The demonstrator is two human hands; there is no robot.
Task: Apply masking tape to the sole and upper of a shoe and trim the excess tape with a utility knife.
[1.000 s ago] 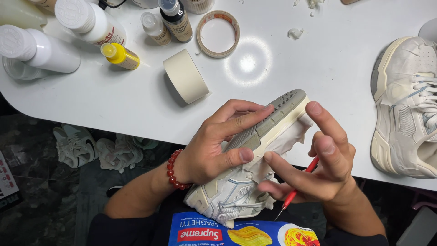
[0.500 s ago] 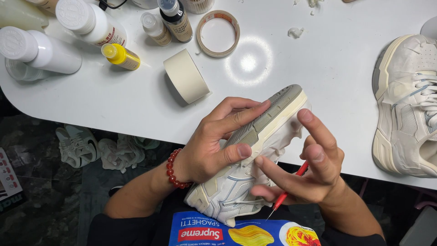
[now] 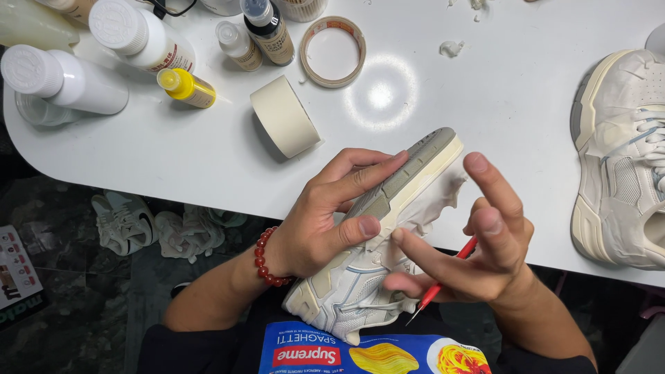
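Observation:
My left hand (image 3: 332,215) grips a white sneaker (image 3: 360,277) tilted on its side, fingers over the grey sole (image 3: 415,163), thumb on the midsole. A red bead bracelet (image 3: 267,257) circles that wrist. My right hand (image 3: 478,256) holds a thin red tool (image 3: 443,280) with a pointed tip, tucked under the fingers; its index finger touches the sneaker's side near my left thumb. Pale masking material (image 3: 433,201) covers part of the upper.
On the white table (image 3: 485,118): a roll of cream masking tape (image 3: 284,114), a thinner tape ring (image 3: 334,50), several bottles including a yellow one (image 3: 185,86) and white ones (image 3: 59,79). A second white sneaker (image 3: 623,159) lies at the right. Shoes (image 3: 159,225) lie on the floor.
My right hand has shifted left and down along the sneaker's side, its index finger now near my left thumb. The left hand and sneaker stay almost still.

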